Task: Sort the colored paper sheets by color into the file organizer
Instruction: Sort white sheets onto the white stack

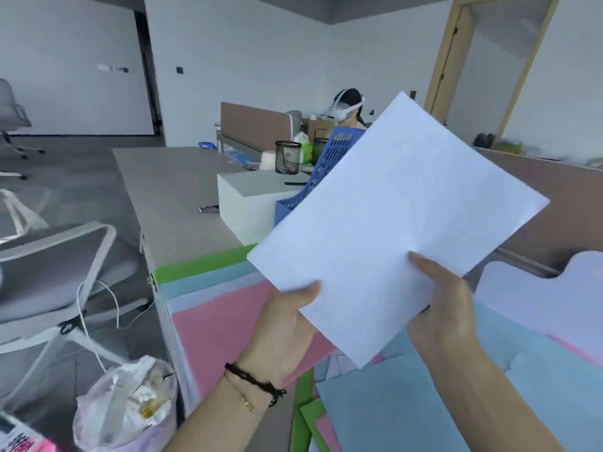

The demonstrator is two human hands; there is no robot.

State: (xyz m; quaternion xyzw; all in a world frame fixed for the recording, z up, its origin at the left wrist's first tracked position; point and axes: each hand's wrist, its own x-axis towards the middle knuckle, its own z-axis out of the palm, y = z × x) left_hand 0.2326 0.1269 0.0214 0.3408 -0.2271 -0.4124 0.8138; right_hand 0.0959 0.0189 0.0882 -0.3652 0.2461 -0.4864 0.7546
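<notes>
The pale lavender sheet (pixel 398 223) is held up above the desk (pixel 163 184), tilted, with its long axis running from lower left to upper right and its far corner pointing toward the blue file organizer (pixel 329 164) behind it. It looks flat, smooth and unmarked. The left hand (pixel 287 324) pinches its lower left edge, thumb on top. The right hand (pixel 447 308) grips the lower right edge, thumb pressed onto the face. Below lie the pink sheet (pixel 222 324), the green sheet (pixel 202 265) and the blue sheet (pixel 408 406).
</notes>
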